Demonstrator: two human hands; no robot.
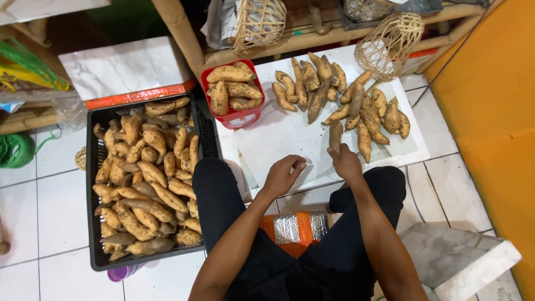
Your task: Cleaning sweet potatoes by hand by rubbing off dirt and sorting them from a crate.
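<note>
Gripping 1 sweet potato (335, 135) in right hand (346, 163), left hand (282, 175) loosely curled, empty, on white board (278, 139).

Right hand (345, 163) is gripping a sweet potato (335, 136) projecting beyond its fingers; left hand (283, 175) is resting curled, fingertips touching white board (278, 139).

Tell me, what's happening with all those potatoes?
A person sits on the floor sorting sweet potatoes. The right hand grips one sweet potato on the white board. The left hand rests empty on the board. More lie in a loose pile there, a red basket holds a few, and a black crate beside the person's leg is full.
</note>
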